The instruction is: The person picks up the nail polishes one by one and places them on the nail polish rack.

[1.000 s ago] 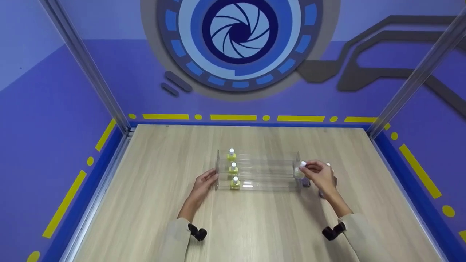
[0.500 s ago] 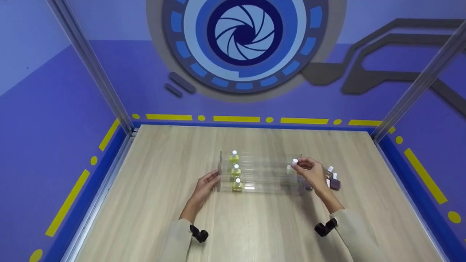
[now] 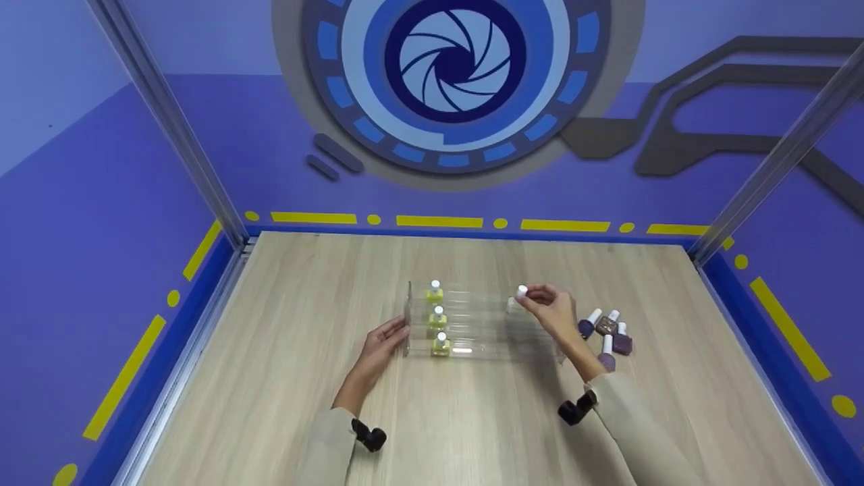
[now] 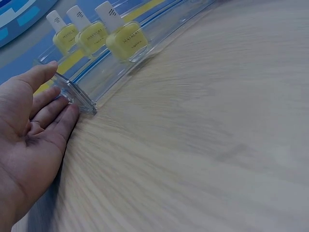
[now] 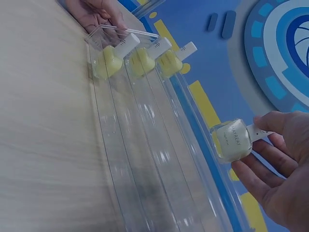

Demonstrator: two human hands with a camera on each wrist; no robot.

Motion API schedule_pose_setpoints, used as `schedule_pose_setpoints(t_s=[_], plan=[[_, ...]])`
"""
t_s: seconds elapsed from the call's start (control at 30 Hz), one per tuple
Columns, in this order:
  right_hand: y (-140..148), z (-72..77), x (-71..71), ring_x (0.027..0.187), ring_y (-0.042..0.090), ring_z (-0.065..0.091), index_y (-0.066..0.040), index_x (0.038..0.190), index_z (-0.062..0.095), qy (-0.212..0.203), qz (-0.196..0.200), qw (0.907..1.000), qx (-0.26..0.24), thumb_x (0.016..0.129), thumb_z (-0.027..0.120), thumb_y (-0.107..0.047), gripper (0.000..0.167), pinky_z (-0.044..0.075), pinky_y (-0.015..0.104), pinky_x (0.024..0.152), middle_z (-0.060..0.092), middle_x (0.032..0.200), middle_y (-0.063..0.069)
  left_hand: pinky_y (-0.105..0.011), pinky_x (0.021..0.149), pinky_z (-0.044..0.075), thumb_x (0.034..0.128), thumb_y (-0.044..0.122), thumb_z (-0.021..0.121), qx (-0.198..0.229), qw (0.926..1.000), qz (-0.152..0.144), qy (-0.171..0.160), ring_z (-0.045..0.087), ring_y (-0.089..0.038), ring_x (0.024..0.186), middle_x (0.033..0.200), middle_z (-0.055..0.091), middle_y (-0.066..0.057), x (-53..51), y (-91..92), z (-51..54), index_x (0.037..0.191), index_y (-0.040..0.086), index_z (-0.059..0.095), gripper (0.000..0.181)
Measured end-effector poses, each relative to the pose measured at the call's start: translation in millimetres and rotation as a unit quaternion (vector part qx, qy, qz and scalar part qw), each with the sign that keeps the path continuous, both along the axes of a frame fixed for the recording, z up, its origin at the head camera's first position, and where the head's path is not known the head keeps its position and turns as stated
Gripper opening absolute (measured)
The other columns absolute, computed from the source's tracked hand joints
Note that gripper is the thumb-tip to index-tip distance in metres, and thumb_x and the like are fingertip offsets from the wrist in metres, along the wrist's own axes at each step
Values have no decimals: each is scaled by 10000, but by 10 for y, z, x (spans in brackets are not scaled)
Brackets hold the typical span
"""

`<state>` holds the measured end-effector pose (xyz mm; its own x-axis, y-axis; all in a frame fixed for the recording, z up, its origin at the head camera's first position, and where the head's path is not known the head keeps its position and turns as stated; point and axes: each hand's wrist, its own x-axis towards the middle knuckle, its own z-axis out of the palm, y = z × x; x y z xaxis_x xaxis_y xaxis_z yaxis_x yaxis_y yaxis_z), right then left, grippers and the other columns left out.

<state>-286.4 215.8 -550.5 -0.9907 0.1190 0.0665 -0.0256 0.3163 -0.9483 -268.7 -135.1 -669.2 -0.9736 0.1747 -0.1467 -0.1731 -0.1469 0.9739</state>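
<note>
At the back of the clear rack [image 3: 496, 347], the right hand [image 3: 551, 310] is pinching a bottle [image 5: 232, 140] by its cap [image 3: 522, 291]; the relaxed left hand [image 3: 378, 349] is touching one end, ideally bracing.

I make out the rack [image 5: 149, 145] as clear, glossy plastic, smooth and streaked with reflections. The bottles [image 4: 128, 42] look like shiny glass to me, their caps [image 4: 110, 17] smooth plastic. I see wood grain on the matt table [image 3: 432, 418], matt cloth sleeves [image 3: 324, 445] and dull metal posts [image 3: 171, 121].
</note>
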Motion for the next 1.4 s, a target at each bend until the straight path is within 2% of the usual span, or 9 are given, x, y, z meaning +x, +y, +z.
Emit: schedule_pose_setpoints(t_s=[0.3,0.53,0.63,0.8,0.93,1.2,1.3,1.4], plan=[[-221,-62,-166,820,22,678,9,1058,730,229,-178,9996,-59,881,807,-122,233,524,115,696,782,991,131,-296,1151,475,1009,252,665,40,9999,113,-47,482,-309,1444,1549,490,-209,-12,12,11,1505,-2,462,593],[-363,-202,-254,817,1,670,107,1066,686,519,-413,9959,-608,887,765,-10,229,536,93,699,756,1016,249,-301,1157,471,1013,274,659,-64,9999,124,-43,489,-302,1440,1548,490,-210,14,-5,12,1501,-2,467,593],[-415,-267,-270,824,10,683,121,1062,678,541,-401,9954,-679,882,762,8,229,543,93,717,754,1008,261,-317,1169,461,1021,261,646,-75,9999,123,-54,486,-297,1441,1554,478,-219,21,-11,16,1507,-12,453,590],[-462,-313,-272,945,212,749,91,1044,694,551,-275,9975,-339,886,767,-4,198,551,101,746,756,1023,257,-341,1181,452,1028,257,635,-33,9999,111,-17,474,-304,1445,1561,453,-243,17,-1,23,1516,-42,419,612],[-470,-330,-267,1040,377,735,97,1035,694,615,-177,9977,-200,873,768,27,191,553,98,768,750,1030,279,-316,1166,464,1021,264,646,-28,9999,119,-26,496,-285,1432,1550,477,-228,16,9,11,1508,-32,437,607],[-478,-293,-269,1001,377,725,107,1026,682,594,-13,9982,3,868,766,33,193,537,87,757,740,1012,281,-308,1158,471,1016,264,653,0,9999,138,-24,507,-278,1426,1545,492,-213,14,23,7,1502,-16,455,594],[-491,-257,-246,1047,402,719,114,1060,677,626,57,9980,-90,869,763,45,221,587,154,830,732,1049,296,-305,1160,469,1012,269,659,-2,9999,149,-47,502,-281,1430,1544,495,-207,13,20,17,1499,-6,464,593],[-496,-202,-197,1101,478,690,161,1107,652,902,226,9953,-285,876,731,88,255,615,357,955,702,1106,349,-292,1155,470,1010,270,662,12,9998,170,-57,503,-274,1429,1544,496,-206,8,12,27,1497,-3,468,591]])
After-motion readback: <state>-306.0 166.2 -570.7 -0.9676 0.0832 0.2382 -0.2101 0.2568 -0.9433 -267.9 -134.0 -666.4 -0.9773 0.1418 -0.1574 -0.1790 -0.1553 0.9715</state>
